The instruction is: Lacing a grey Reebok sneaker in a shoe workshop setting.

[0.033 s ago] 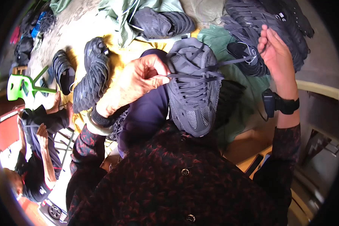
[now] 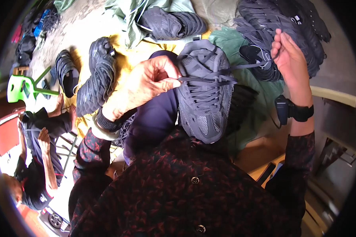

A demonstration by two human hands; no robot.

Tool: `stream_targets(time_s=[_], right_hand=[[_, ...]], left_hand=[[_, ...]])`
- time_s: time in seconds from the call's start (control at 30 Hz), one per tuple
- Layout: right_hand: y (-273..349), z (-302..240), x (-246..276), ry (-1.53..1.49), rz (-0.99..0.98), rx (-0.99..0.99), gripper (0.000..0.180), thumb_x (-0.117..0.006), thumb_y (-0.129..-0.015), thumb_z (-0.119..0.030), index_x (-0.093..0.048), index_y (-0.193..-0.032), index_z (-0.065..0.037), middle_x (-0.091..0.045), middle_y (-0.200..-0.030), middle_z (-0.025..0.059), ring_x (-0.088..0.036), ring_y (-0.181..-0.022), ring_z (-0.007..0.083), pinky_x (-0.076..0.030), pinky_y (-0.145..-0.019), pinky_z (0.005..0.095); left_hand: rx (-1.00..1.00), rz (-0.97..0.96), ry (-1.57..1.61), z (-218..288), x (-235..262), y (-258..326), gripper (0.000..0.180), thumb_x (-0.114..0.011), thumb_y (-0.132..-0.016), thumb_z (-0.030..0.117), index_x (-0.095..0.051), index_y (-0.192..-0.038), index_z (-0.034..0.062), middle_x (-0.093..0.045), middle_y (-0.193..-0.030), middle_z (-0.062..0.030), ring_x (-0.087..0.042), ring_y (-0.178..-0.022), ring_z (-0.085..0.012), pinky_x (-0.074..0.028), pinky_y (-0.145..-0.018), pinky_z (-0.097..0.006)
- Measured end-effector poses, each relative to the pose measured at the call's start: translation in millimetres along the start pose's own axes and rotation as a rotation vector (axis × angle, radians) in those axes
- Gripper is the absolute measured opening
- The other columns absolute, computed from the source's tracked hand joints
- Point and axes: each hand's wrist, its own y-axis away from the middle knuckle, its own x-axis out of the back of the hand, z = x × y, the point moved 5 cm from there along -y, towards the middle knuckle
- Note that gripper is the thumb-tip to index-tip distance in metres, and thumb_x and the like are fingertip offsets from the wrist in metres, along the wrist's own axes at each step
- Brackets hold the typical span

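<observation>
While the left hand (image 2: 146, 85) pinches one lace (image 2: 203, 79) end, the right hand (image 2: 289, 59) grips the other at two o'clock; the shoe (image 2: 205, 94), centre on the lap, looks mostly laced, untied.

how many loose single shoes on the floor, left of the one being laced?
2. One dark shoe lies on the yellow cloth beside the left hand; a second lies further left, sole side up. The pile at top right is not counted.
</observation>
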Motion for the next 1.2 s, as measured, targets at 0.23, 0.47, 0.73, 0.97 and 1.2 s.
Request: stream_targets(time_s=[0.23,0.47,0.73,0.97,1.2], right_hand=[[13,31,-36,0.058,-0.064,-0.083,0.02,-0.06,-0.103,-0.018,-0.063,-0.116,-0.003,-0.063,-0.097,0.0025,-0.058,-0.082,0.0097,-0.048,-0.071,0.0256],[25,61,-82,0.349,-0.165,-0.067,0.018,-0.055,-0.105,-0.019,-0.062,-0.113,-0.004,-0.068,-0.114,0.0085,-0.058,-0.079,0.008,-0.046,-0.066,0.0228],[23,77,-111,0.663,-0.24,-0.025,0.019,-0.057,-0.104,-0.02,-0.062,-0.108,-0.002,-0.07,-0.098,0.0025,-0.057,-0.068,0.003,-0.043,-0.056,0.0187],[19,74,-106,0.615,-0.257,-0.115,0.02,-0.055,-0.105,-0.021,-0.061,-0.109,-0.003,-0.07,-0.114,0.0061,-0.058,-0.071,0.0044,-0.043,-0.056,0.0185],[20,74,-104,0.57,-0.243,-0.102,0.025,-0.056,-0.105,-0.023,-0.065,-0.112,-0.002,-0.069,-0.106,0.0019,-0.057,-0.071,0.0028,-0.041,-0.056,0.0176]], left_hand=[[-0.1,-0.058,0.001,-7,6,-9,0.016,-0.076,-0.089,0.002,-0.064,-0.098,0.0049,-0.067,-0.095,0.0004,-0.06,-0.084,-0.0047,-0.05,-0.078,-0.022],[-0.02,-0.035,-0.153,2,0,0,0.016,-0.077,-0.089,0.007,-0.063,-0.097,0.0059,-0.061,-0.088,0.0061,-0.055,-0.079,-0.0035,-0.046,-0.073,-0.021],[-0.045,0.012,-0.709,39,-27,26,0.022,-0.073,-0.091,0.01,-0.055,-0.102,0.0059,-0.063,-0.089,-0.0053,-0.063,-0.085,-0.0186,-0.049,-0.078,-0.031],[0.143,-0.071,-0.268,28,-23,24,0.022,-0.071,-0.092,0.0,-0.056,-0.108,0.0058,-0.057,-0.095,0.001,-0.053,-0.085,-0.008,-0.046,-0.076,-0.026],[-0.199,-0.007,-0.776,30,-26,24,0.022,-0.075,-0.081,-0.003,-0.064,-0.099,0.0028,-0.058,-0.094,-0.0085,-0.062,-0.085,-0.0268,-0.051,-0.075,-0.037]])
